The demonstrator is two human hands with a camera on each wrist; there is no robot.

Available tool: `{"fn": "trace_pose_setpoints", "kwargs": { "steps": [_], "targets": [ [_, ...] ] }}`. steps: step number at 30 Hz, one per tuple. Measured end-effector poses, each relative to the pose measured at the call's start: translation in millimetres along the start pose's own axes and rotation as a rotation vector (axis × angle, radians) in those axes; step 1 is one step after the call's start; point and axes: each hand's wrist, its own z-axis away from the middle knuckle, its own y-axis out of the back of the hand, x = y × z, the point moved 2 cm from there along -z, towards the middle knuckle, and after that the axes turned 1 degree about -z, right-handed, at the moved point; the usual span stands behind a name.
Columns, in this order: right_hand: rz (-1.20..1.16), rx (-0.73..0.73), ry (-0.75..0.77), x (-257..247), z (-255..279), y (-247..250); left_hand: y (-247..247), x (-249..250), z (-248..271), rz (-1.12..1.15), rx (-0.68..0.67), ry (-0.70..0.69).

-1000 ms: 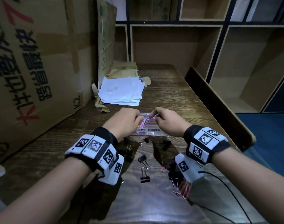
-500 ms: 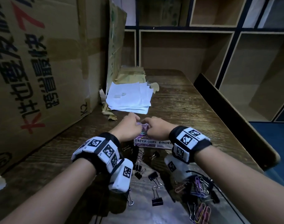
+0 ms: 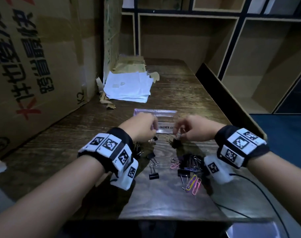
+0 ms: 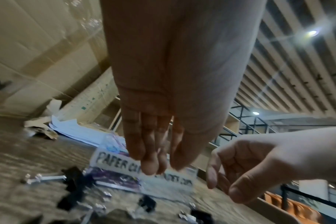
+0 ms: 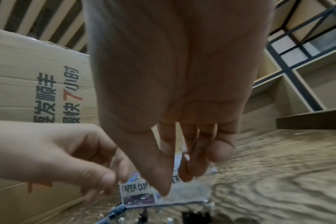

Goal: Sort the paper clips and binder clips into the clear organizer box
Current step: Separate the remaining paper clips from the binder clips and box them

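- Sitting mid-table (image 3: 189, 93), the box (image 3: 165, 115) had bare wood behind it; a raised edge board (image 3: 232, 103) ran to its right and a carton (image 3: 34, 66) stood to its left.
- Its front label read "PAPER CLIPS"; the second word was partly hidden.
- Left hand (image 3: 141, 127), fingers curled, hovered at the box's near left; whether it held anything could not be told.
- Right hand (image 3: 196, 128) pinched a binder clip (image 3: 176, 142) just before the box.
- Binder clips (image 3: 154, 176) and paper clips (image 3: 194, 184) lay loose nearer than the box.
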Motion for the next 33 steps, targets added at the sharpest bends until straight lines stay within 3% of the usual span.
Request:
{"fn": "trace_pose_setpoints", "kwargs": {
  "steps": [6, 13, 23, 27, 33],
  "targets": [
    [-0.019, -0.159, -0.095, 21.8, 33.9, -12.8, -47.2, 46.2, 4.2, -0.058, -0.286, -0.201],
    [-0.013, -0.093, -0.102, 35.6, 37.4, -34.4, -69.5, 53.0, 6.1, -0.041, -0.174, -0.171],
    [-0.119, 0.052, -0.109, 39.6, 31.0, -44.2, -45.8, 36.2, 12.8, -0.154, -0.236, -0.105],
    [-0.051, -0.003, -0.085, 31.0, 25.4, -45.7, -53.5, 44.8, 4.8, -0.096, -0.146, -0.096],
    [-0.064, 0.007, -0.076, 26.8, 20.9, -45.9, -70.3, 44.6, -4.0, -0.051, -0.159, -0.080]
  ]
}}
